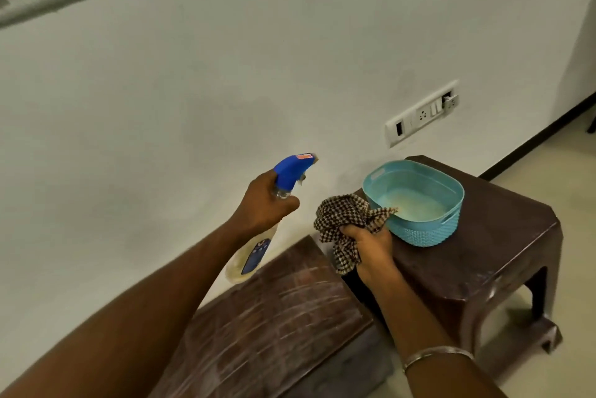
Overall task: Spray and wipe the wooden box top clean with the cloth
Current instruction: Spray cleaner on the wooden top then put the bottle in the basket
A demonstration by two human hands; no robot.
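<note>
The wooden box (274, 317) lies low against the wall, its dark brown top streaked with pale smears. My left hand (264, 204) grips a spray bottle (292, 171) by the neck; the bottle has a blue trigger head pointing right and a clear body with pale liquid hanging above the box's far end. My right hand (371, 249) is closed on a bunched brown-and-white checked cloth (346, 220), held in the air over the gap between the box and the stool.
A dark brown plastic stool (503, 236) stands right of the box, carrying a light blue basket (416, 201). A white wall runs behind, with a socket plate (422, 113) above the stool. Pale tiled floor (574, 188) lies to the right.
</note>
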